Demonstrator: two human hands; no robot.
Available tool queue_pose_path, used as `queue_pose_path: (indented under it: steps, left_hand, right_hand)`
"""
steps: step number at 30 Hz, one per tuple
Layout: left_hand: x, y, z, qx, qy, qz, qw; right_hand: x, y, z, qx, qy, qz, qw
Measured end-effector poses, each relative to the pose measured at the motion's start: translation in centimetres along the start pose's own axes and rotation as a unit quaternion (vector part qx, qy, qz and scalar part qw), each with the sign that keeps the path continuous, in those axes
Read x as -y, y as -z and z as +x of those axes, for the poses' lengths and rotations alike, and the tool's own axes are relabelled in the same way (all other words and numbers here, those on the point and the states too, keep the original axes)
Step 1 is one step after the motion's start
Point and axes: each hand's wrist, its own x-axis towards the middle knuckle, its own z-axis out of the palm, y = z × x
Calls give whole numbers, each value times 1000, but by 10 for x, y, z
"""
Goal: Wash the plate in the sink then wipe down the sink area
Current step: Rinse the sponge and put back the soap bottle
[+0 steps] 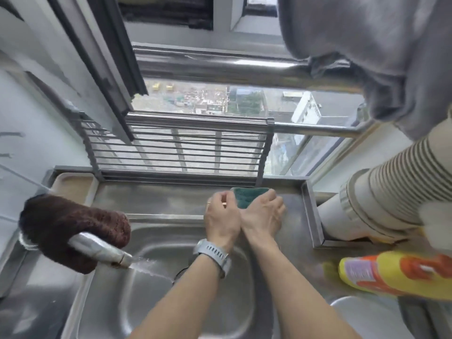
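A green scrub sponge (248,197) stands on the steel ledge behind the sink basin (186,302). My right hand (263,216) grips its right side, fingers curled over the top edge. My left hand (221,217), with a watch on the wrist, sits close against the right one. Its fingers are curled by the sponge's left edge, and I cannot tell whether they hold it. Water streams from the faucet (102,250) into the basin. A brown cloth (73,223) is draped over the faucet. No plate shows in the basin.
A yellow and orange detergent bottle (396,275) lies on the counter at right, under a stack of paper cups (391,192). A wire rack (181,148) stands behind the ledge at the window. A grey cloth (381,45) hangs top right. A beige tray (73,185) sits back left.
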Motion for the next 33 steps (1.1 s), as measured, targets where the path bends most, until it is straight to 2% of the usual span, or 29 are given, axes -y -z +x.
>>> queue_pose_path:
  steps: [3,6,9,13,18,21,24,26,28,30,33]
  left_hand:
    - [-1,-14,29,58,44,44,996]
    - [7,-17,38,78,55,75,993]
    - [6,-13,28,74,39,80,993]
    - [-9,-10,-24,55,-9,107,993]
    - [-56,-43,-127,202,-80,81,973]
    - [-88,-69,-181,247,-106,74,960]
    - [-98,-88,-209,268,-109,39,956]
    - [-94,-99,-224,306,-116,41,944]
    - [-88,-110,-235,343,-139,84,925]
    - [-82,-120,-241,345,-153,107,920]
    - [-79,-127,-238,314,-143,107,933]
  right_hand:
    - [5,-20,22,44,-56,-17,997]
    - [1,-31,25,41,-52,-48,997]
    - [-9,-11,9,36,-37,-19,998]
    - [-51,65,-39,-15,16,58,998]
    - [-140,193,-78,-93,49,56,993]
    - [-177,265,-80,-143,41,32,988]
    - [-194,298,-72,-168,58,24,984]
    - [-214,306,-63,-179,30,4,983]
    - [-235,308,-49,-110,-1,-18,994]
    - [-254,300,-39,-15,67,-48,997]
    - [-276,282,-23,-8,155,-118,981]
